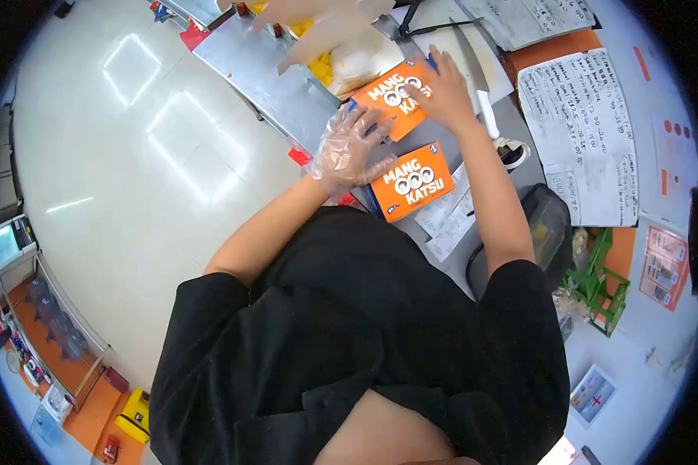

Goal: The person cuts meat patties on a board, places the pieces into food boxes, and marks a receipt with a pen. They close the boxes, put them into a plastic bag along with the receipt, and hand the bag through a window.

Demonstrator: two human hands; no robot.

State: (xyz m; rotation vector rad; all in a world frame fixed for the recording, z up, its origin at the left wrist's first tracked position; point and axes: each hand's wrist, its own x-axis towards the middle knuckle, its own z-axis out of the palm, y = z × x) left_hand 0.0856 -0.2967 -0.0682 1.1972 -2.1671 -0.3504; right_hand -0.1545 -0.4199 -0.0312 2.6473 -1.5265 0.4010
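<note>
Two orange boxes with white "MANG KATSU" lettering lie on the grey counter. My left hand (349,149), in a clear plastic glove, has its fingers spread, its upper fingers at the left edge of the farther box (388,94) and its thumb by the corner of the nearer box (412,183). Bare, my right hand (444,94) rests with parted fingers on the right side of the farther box. Its fingertips reach past the far edge. Neither hand is closed round anything.
A knife (477,74) lies right of my right hand. Beyond the boxes stands an open carton (372,54) with yellow items. Receipts (448,225), a dark bag (547,225) and handwritten sheets (582,132) are at the right.
</note>
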